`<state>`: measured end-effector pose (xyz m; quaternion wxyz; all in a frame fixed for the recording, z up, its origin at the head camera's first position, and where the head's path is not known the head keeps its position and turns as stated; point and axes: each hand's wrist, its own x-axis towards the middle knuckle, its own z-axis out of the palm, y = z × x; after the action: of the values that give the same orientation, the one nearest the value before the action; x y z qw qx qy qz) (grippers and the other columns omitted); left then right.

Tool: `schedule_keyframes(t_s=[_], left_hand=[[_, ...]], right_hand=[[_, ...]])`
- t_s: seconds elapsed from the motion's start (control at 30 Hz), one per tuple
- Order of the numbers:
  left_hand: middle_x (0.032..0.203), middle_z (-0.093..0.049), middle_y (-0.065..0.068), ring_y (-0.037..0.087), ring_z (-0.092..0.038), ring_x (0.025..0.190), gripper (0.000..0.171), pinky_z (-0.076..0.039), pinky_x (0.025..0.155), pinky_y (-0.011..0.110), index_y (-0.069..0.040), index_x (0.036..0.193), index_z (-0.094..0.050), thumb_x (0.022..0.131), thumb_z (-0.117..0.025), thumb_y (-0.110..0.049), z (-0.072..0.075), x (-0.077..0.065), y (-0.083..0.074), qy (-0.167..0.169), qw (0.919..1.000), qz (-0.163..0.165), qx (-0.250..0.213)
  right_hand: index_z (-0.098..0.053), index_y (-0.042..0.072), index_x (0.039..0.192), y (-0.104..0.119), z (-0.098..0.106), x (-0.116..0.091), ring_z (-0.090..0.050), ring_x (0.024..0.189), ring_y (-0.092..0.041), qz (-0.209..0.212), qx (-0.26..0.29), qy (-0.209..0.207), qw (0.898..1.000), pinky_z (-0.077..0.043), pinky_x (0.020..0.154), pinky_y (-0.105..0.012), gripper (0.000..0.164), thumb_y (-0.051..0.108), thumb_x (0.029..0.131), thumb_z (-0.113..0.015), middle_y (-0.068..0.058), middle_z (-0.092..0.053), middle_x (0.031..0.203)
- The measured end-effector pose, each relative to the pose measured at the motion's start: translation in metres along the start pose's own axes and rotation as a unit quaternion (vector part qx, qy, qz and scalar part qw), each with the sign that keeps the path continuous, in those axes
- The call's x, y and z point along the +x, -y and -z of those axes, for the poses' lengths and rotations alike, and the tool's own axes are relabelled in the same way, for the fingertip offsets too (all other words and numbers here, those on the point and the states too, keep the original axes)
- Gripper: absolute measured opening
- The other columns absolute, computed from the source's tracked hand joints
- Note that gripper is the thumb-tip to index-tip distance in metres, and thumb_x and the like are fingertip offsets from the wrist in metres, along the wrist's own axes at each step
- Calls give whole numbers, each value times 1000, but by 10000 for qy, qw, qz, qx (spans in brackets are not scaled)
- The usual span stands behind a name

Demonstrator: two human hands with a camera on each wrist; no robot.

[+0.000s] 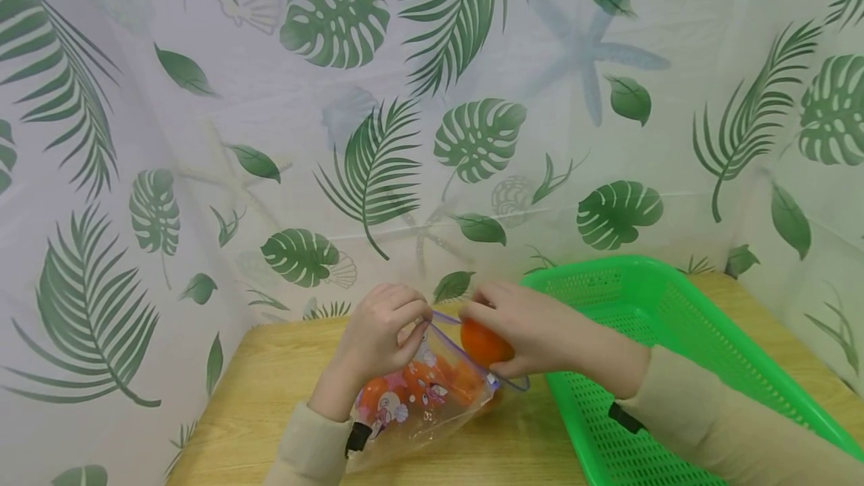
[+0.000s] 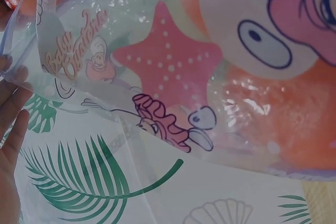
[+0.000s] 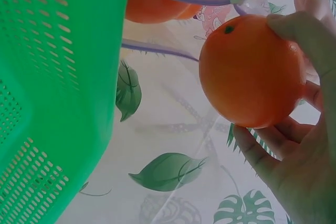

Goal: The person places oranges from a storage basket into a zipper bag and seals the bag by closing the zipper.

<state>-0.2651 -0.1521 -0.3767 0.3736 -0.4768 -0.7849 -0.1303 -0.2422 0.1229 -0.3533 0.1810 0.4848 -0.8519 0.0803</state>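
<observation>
A clear zip bag [image 1: 432, 415] printed with sea creatures lies on the table, its purple-edged mouth spread toward the right. Several oranges [image 1: 412, 388] show through its plastic. My left hand [image 1: 388, 325] pinches the far rim of the mouth, seen also at the edge of the left wrist view beside a printed pink starfish. In my right hand [image 1: 533, 328] is another orange [image 3: 252, 72], gripped between thumb and fingers. That orange is right at the bag's opening, overlapping the purple rim in the head view.
A green perforated plastic basket [image 1: 570, 411] stands to the right, close beside the bag and under my right forearm. Behind the wooden table [image 1: 263, 388] hangs a white sheet [image 1: 418, 193] with leaf and starfish prints.
</observation>
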Motion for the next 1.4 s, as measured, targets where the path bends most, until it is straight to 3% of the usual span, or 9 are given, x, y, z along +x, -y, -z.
schedule_keyframes(t_s=[0.43,0.63,0.8,1.0,1.17,1.4], left_hand=[[89,-75,-2,18,-71,84,11,-58,79,34,-13,89,-74,82,-75,-5,1,3,2,-101,9999,-114,51],[89,-74,-1,18,-70,84,11,-59,80,34,-12,90,-74,82,-76,-4,2,3,2,-127,9998,-163,56],[89,-75,-1,19,-70,85,10,-59,81,35,-12,90,-74,83,-75,-5,6,1,1,-48,10000,-20,61],[91,-75,-1,19,-71,87,8,-59,82,35,-13,91,-75,86,-74,-6,8,2,-1,18,9999,73,84],[90,-76,-1,19,-72,87,8,-59,81,34,-13,91,-74,86,-75,-7,8,3,-1,-41,9999,-9,95],[88,-75,-1,18,-71,83,10,-58,77,34,-12,88,-73,83,-78,-4,7,4,3,-266,9995,-144,39]], right_hand=[[-62,13,131,8,-12,8,-62,96,-17,-529,276,111,9982,-61,78,-30,69,38,75,-94,-5,-63,115],[-64,13,129,15,-17,13,-64,94,-17,-558,194,59,9982,-60,75,-28,67,43,76,-92,-5,-67,115],[-68,14,126,18,-22,14,-63,95,-17,-497,-46,-174,9986,-59,72,-27,65,49,76,-91,-3,-70,113],[-69,15,127,19,-31,14,-54,82,-12,-491,164,-248,9984,-50,65,-18,62,46,78,-93,-3,-60,105],[-68,13,129,19,-38,11,-47,79,-9,-302,381,-335,9983,-42,64,-15,60,38,80,-93,-2,-57,103],[-66,13,116,20,-41,5,-60,84,-10,274,131,-768,9966,-53,68,-21,40,24,85,-88,-1,-66,103]])
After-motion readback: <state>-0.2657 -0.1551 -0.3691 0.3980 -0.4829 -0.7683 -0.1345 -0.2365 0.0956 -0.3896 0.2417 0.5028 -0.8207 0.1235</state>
